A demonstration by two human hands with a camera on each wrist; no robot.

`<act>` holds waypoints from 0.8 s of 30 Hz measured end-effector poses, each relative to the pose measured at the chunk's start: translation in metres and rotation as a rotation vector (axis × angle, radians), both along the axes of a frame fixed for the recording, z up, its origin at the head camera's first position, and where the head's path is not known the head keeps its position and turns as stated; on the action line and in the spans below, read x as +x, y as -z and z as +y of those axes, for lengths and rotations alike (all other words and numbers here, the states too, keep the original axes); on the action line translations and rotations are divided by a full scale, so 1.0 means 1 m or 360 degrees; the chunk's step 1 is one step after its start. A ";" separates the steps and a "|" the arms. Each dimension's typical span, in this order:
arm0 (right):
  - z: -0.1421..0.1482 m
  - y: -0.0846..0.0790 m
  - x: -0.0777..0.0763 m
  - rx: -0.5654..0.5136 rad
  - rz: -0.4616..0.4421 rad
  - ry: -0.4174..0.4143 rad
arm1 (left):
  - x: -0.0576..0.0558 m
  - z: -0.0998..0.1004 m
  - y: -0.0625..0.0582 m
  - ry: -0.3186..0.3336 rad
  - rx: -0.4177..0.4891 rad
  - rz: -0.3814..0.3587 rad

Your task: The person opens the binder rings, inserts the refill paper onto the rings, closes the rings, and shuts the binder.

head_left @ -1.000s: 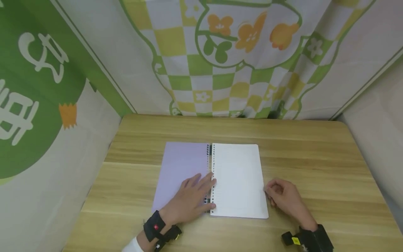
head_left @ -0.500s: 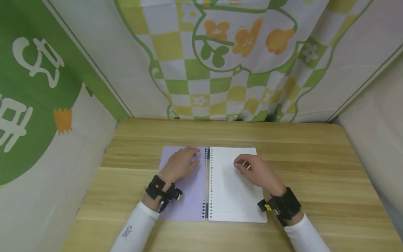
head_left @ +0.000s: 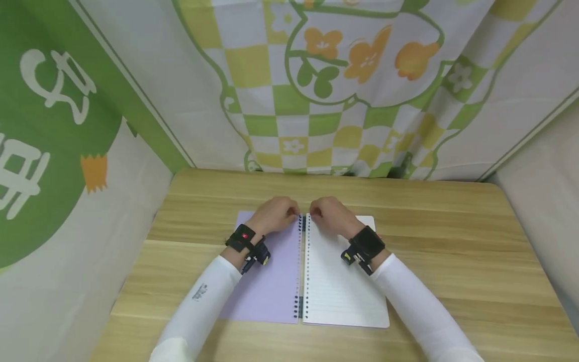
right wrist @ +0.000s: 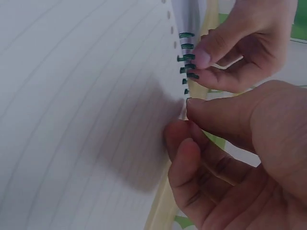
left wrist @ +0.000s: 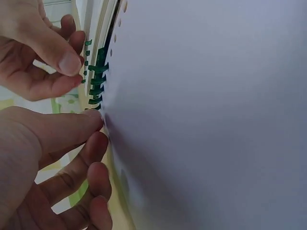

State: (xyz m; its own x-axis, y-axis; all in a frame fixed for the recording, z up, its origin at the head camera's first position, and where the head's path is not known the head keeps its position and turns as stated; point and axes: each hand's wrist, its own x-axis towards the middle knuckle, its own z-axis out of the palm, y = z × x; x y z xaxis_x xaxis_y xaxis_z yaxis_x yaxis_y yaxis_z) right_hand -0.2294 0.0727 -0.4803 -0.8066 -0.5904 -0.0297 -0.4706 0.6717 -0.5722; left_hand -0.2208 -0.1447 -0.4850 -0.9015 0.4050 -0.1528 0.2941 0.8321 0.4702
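Observation:
A loose-leaf notebook lies open on the table, its purple cover [head_left: 269,281] to the left and a stack of white lined paper [head_left: 346,296] to the right. Dark green binder rings [left wrist: 97,81] run along the spine and stand apart in two rows. At the far end of the spine, my left hand [head_left: 273,216] pinches the cover-side binding between thumb and index finger. Opposite it, my right hand [head_left: 334,217] pinches the paper-side binding at the last ring. Both wrist views show the fingertips close together across the gap, hiding the endmost rings.
The wooden table [head_left: 452,261] extends around the notebook. A green and yellow checked curtain [head_left: 325,120] hangs behind its far edge, and a fabric wall with a green print [head_left: 54,151] stands on the left. Black wrist cameras [head_left: 257,250] sit close over the pages.
The left hand has moved from lying flat by the spine up to its far end. The right hand has come from the paper's right edge across to the spine's far end.

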 end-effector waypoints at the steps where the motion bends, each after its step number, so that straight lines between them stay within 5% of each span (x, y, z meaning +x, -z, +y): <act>1: -0.002 0.001 -0.001 0.0005 -0.0003 0.0007 | -0.001 0.000 0.000 -0.0002 0.0003 0.0002; 16: -0.012 0.012 -0.005 0.0000 0.0038 -0.0028 | -0.004 0.004 0.005 0.0015 0.0020 0.0051; 24: -0.009 0.019 -0.007 -0.0027 -0.0071 0.0027 | -0.005 0.007 0.006 0.0011 0.0047 0.0042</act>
